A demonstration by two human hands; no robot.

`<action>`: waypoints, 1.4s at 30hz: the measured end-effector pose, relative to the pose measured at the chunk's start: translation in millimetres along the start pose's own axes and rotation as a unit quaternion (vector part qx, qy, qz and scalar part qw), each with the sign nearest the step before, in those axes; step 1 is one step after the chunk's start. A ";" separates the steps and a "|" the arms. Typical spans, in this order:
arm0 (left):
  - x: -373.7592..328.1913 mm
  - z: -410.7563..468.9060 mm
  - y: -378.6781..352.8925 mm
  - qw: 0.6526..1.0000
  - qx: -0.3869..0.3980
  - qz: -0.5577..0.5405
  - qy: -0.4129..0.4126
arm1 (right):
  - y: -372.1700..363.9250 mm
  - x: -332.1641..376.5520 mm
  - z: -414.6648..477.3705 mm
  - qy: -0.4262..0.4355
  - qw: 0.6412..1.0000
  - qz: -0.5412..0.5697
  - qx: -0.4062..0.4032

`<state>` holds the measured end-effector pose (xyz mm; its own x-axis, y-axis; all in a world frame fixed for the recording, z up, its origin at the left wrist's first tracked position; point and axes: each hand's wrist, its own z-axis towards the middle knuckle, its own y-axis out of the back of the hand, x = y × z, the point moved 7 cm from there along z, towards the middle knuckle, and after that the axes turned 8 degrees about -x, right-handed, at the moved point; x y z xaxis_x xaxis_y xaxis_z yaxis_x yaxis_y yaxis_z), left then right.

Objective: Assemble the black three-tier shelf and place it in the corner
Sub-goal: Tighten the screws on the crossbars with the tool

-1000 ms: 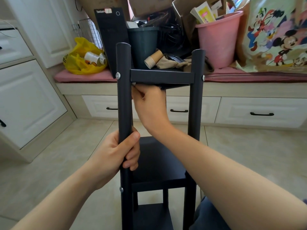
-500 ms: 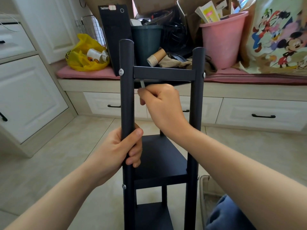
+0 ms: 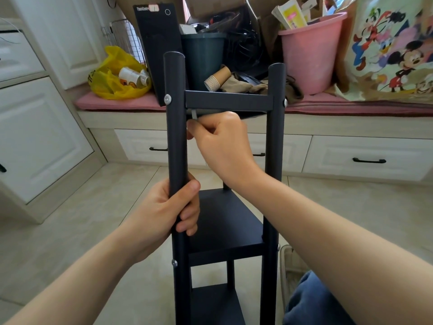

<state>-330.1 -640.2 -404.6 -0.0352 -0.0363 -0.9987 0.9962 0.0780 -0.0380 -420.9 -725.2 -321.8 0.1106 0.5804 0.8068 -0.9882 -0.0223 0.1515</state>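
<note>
The left hand [image 3: 173, 207] curls round the front-left post of the black metal three-tier shelf [image 3: 229, 99], upright above the beige tiled floor [image 3: 93, 207], while the right hand [image 3: 220, 139] pinches a small silvery key [image 3: 194, 114] just under the top tier.

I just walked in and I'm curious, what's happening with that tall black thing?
A person is putting together a black three-tier shelf on the tiled floor, in front of a cluttered window bench. The left hand grips one front post to steady it. The right hand pinches a small silver tool, probably a hex key, just under the top tier beside that post, apparently tightening a fastener there. All three tiers are already in place.
</note>
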 end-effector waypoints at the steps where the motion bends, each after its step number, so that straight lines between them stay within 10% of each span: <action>1: 0.0 -0.2 0.0 1.000 0.000 -0.002 0.000 | -0.5 0.2 -0.4 0.003 1.000 -0.006 0.000; 26: 1.8 -4.2 9.5 1.000 0.012 -0.010 -0.009 | -28.3 -1.1 0.4 0.074 0.993 0.046 -0.084; 42: 2.1 7.4 -4.0 1.000 -0.009 -0.017 -0.018 | 2.2 -22.1 -18.6 -0.072 0.994 -0.034 0.069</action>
<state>-333.6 -648.0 -406.2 -0.0659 -0.0747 -0.9950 0.9929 0.0941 -0.0728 -427.5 -723.0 -350.0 0.2011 0.4628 0.8634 -0.9549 -0.1040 0.2782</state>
